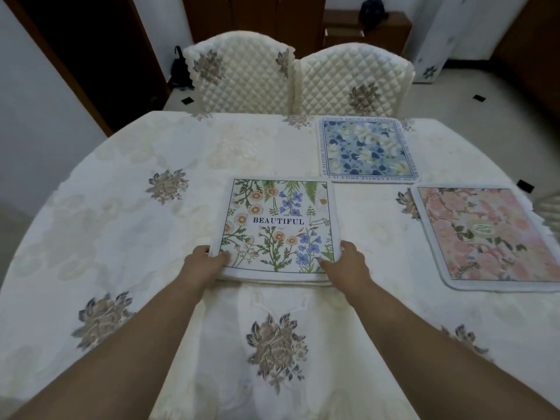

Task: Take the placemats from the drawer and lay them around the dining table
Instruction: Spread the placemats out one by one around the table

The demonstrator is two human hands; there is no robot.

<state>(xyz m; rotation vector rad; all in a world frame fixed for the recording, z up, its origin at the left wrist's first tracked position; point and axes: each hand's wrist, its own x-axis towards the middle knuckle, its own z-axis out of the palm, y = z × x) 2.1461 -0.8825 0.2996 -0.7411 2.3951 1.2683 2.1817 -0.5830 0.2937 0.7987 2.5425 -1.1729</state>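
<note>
Both the left hand and right hand pinch the near corners of the wildflower placemat lying mid-tabletop; dragging it could bunch the loose tablecloth or leave it crooked

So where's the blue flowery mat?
The blue flowery mat lies on the far right part of the table, just in front of the right-hand chair and behind the pink mat.

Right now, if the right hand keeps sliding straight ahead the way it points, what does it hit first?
The right hand grips the BEAUTIFUL placemat and points toward the far edge. Nothing stands directly ahead but bare tablecloth; the blue floral placemat lies slightly right of that line, so contact is likely, though depth is unclear.
</note>
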